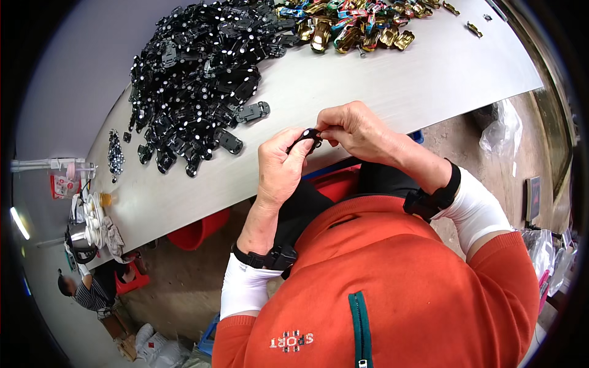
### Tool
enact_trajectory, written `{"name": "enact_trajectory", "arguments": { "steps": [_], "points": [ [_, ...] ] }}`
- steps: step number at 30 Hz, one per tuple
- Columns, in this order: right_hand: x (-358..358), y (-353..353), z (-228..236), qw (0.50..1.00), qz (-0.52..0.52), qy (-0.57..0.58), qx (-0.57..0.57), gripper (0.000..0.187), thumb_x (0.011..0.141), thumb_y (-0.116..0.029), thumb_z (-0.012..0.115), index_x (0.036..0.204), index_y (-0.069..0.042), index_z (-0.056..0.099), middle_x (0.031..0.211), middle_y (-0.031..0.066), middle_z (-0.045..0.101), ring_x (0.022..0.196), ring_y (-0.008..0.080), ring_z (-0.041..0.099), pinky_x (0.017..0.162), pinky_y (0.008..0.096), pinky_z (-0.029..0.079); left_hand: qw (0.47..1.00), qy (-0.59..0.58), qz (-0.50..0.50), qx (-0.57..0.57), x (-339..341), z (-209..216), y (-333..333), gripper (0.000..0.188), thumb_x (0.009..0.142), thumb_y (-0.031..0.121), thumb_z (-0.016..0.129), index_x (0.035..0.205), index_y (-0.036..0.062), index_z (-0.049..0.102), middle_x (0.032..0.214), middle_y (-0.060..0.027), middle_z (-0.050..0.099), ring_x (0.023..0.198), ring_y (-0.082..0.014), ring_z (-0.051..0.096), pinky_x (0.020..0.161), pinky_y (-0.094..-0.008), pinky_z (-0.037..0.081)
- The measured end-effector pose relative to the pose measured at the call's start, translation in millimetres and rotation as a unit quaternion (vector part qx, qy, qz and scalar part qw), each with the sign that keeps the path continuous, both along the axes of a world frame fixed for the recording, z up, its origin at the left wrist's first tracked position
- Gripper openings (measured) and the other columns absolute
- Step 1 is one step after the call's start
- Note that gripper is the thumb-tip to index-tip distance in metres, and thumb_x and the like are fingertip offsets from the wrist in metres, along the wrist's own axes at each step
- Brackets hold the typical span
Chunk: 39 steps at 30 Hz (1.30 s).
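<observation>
Just past the table's near edge, my left hand (279, 168) grips a black toy car chassis (312, 135) with small white-centred wheels. Thumb and fingers of my right hand (359, 130) are pinched together at the chassis's right end; whether a small part sits between them is hidden. Beyond my hands to the left, a big heap of black toy car chassis (202, 80) covers the table. Two chassis, a grey-black one (253, 111) and a darker one (229, 141), lie at the heap's near right side.
Shiny gold and coloured toy car bodies (368, 27) lie at the table's far side. A small pile of wheel parts (115, 156) is on the left. Cups (93, 224) and a cloth (112, 238) occupy the table's left end. Another person (92, 291) is at lower left, beside a red stool (132, 279).
</observation>
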State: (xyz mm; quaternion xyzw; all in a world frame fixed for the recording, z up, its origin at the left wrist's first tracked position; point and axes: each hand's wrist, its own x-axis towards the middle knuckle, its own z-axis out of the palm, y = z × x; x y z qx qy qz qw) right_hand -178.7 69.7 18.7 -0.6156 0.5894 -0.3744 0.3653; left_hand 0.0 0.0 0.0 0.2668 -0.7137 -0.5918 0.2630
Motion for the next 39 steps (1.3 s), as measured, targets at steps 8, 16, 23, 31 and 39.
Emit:
{"name": "enact_trajectory", "arguments": {
  "steps": [8, 16, 23, 31, 39],
  "points": [
    [-11, 3, 5, 0.967, -0.021, -0.202, 0.154, 0.012, 0.087, -0.008, 0.057, 0.089, -0.001, 0.066, 0.061, -0.0004, 0.056, 0.053, 0.0061, 0.050, 0.048, 0.0223, 0.041, 0.973, 0.042, 0.013, 0.228, -8, -6, 2, 0.016, 0.091, 0.009, 0.055, 0.098, -0.0037, 0.063, 0.071, -0.0074, 0.061, 0.047, -0.0059, 0.050, 0.035, -0.0160, 0.033],
    [-5, 4, -8, 0.999, -0.012, -0.034, 0.027, 0.009, 0.086, -0.007, 0.057, 0.083, 0.000, 0.062, 0.060, 0.0063, 0.057, 0.056, 0.0124, 0.056, 0.052, 0.0290, 0.044, 0.962, 0.046, 0.006, 0.268, -6, 2, 12, 0.018, 0.093, 0.011, 0.054, 0.100, -0.0029, 0.061, 0.072, -0.0081, 0.062, 0.045, -0.0061, 0.050, 0.034, -0.0160, 0.033],
    [-66, 17, 7, 0.953, -0.167, -0.247, 0.056, 0.013, 0.093, -0.009, 0.044, 0.098, 0.000, 0.052, 0.078, 0.0084, 0.063, 0.059, 0.0108, 0.061, 0.052, 0.0207, 0.045, 0.904, -0.141, -0.181, 0.362, 19, -41, 47, 0.025, 0.094, 0.019, 0.051, 0.110, -0.0001, 0.057, 0.079, -0.0084, 0.061, 0.042, -0.0071, 0.048, 0.035, -0.0186, 0.033],
    [-63, -36, 14, 0.977, -0.153, 0.128, -0.070, 0.013, 0.079, -0.005, 0.063, 0.089, 0.001, 0.059, 0.073, 0.0086, 0.059, 0.062, 0.0182, 0.057, 0.057, 0.0309, 0.047, 0.944, -0.291, -0.145, -0.054, 1, -113, 36, 0.060, 0.087, 0.036, 0.061, 0.128, -0.0034, 0.041, 0.118, -0.0216, 0.055, 0.089, -0.0287, 0.063, 0.075, -0.0355, 0.052],
    [42, -104, -2, 0.944, 0.034, 0.313, -0.095, 0.039, 0.071, -0.021, 0.074, 0.104, -0.005, 0.061, 0.088, 0.0149, 0.061, 0.079, 0.0342, 0.060, 0.070, 0.0421, 0.048, 0.982, -0.112, -0.107, 0.108, 53, -2, 48, 0.023, 0.085, 0.007, 0.061, 0.104, -0.0051, 0.061, 0.082, -0.0105, 0.066, 0.066, -0.0141, 0.063, 0.056, -0.0251, 0.051]
  ]
}}
